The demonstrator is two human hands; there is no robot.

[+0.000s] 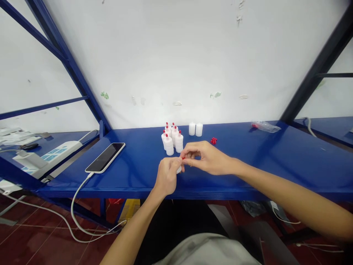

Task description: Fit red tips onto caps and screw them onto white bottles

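My left hand (167, 173) is closed around a small white plastic bottle (179, 170), most of it hidden by the fingers. My right hand (202, 157) pinches a red cap (183, 158) at the top of that bottle; whether it is seated there I cannot tell. Just beyond my hands stands a cluster of several white bottles (169, 145) with red pointed caps. Two white bottles (199, 130) without visible red caps stand upright farther back. A small pile of loose red caps (213, 140) lies beyond my right hand.
All this rests on a blue metal table (248, 158) against a white wall. A charging phone (105, 157) lies at the left, its white cable (73, 206) hanging over the front edge. A clear plastic bag (265, 127) with something red lies back right. Blue posts (82, 84) flank the table.
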